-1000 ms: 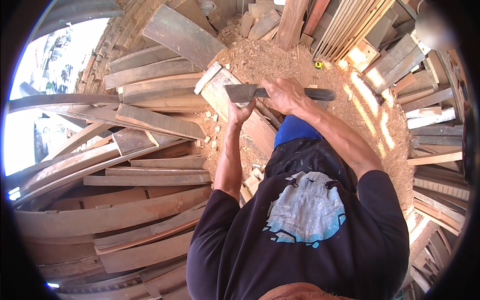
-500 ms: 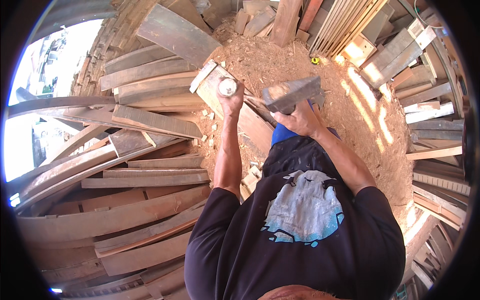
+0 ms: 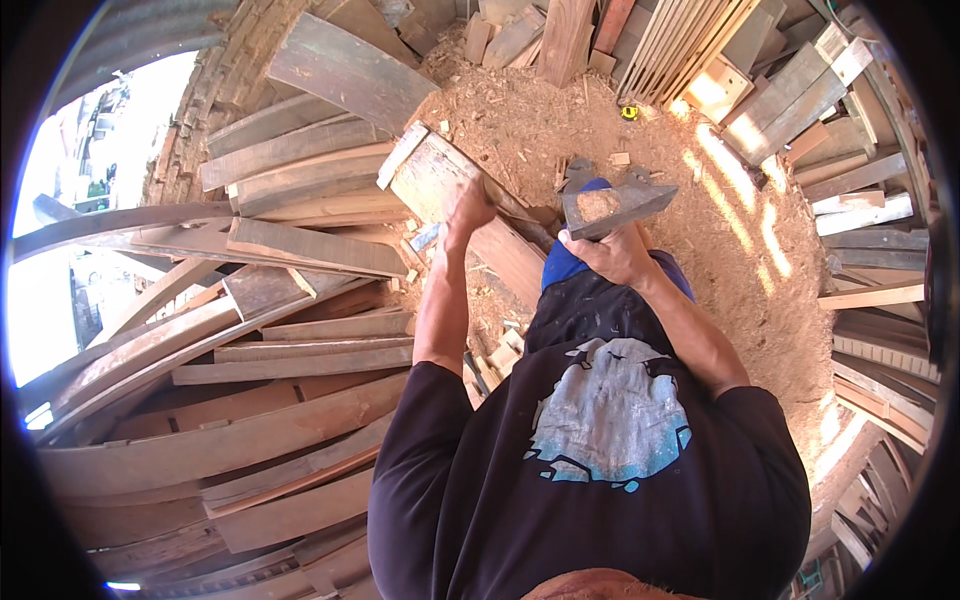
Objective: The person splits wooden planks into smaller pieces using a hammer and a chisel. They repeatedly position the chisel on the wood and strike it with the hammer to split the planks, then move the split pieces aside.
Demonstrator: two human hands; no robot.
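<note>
My left hand [image 3: 468,208] is closed in a fist over a thick wooden workpiece [image 3: 515,260], which runs diagonally in front of me. A pale blue-grey flat piece, seemingly the blade of a chisel [image 3: 426,237], shows beside the wrist; the handle is hidden by the hand. My right hand [image 3: 620,252] grips a wooden mallet [image 3: 635,207], held up near my knees to the right of the workpiece. The mallet's head is a dark block with a pale, worn face turned up. At the workpiece's far end lies a short light strip of wood [image 3: 402,155].
Sawdust and chips cover the ground [image 3: 720,290]. Stacked boards [image 3: 310,245] crowd the left, with more planks [image 3: 870,250] along the right. Thin strips [image 3: 690,45] lean at the back. A yellow tape measure [image 3: 629,113] lies on the sawdust.
My left hand has turned, so the round pale end of the tool no longer faces up and a flat piece shows at the left. The mallet has moved right, away from the left hand.
</note>
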